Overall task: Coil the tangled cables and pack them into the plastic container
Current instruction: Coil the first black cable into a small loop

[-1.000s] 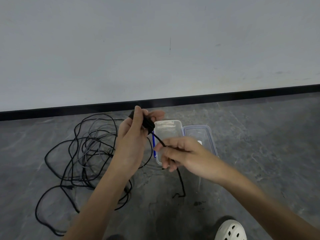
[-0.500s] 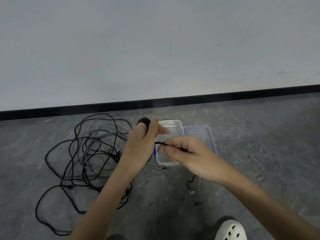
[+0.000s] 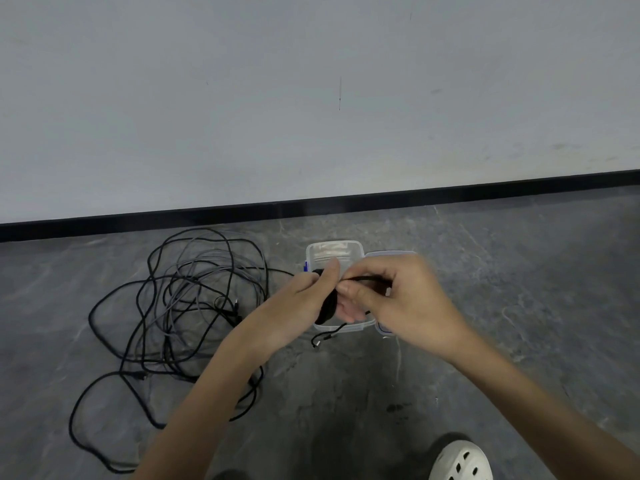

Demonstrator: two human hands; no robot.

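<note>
The left hand (image 3: 298,306) grips a small black coil (image 3: 327,308), thumb pressed over the top and fingers curled behind it. The right hand (image 3: 391,296) pinches the free strand of the same cable just beside that thumb. Both hands hover directly over the open plastic container (image 3: 332,251), which sits on the floor (image 3: 519,306) near the wall edge. Its lid (image 3: 382,330) lies alongside on the right, mostly hidden by the right hand.

A short tail ending in a plug (image 3: 317,344) dangles below the coil, over the container's near rim. The remaining tangle (image 3: 180,306) sprawls on the floor to the left, untouched.

The main risk looks like spring-back. If the last turns are not tucked or wrapped tight, the coil will likely loosen once the left hand releases it and spill over the rim. A fat, slack bundle would also eat space the other cables need. One black strand reaches from the tangle towards the hands. I cannot tell whether it joins this cable, and if it does, a pull would drag the heap and tighten its knots.
</note>
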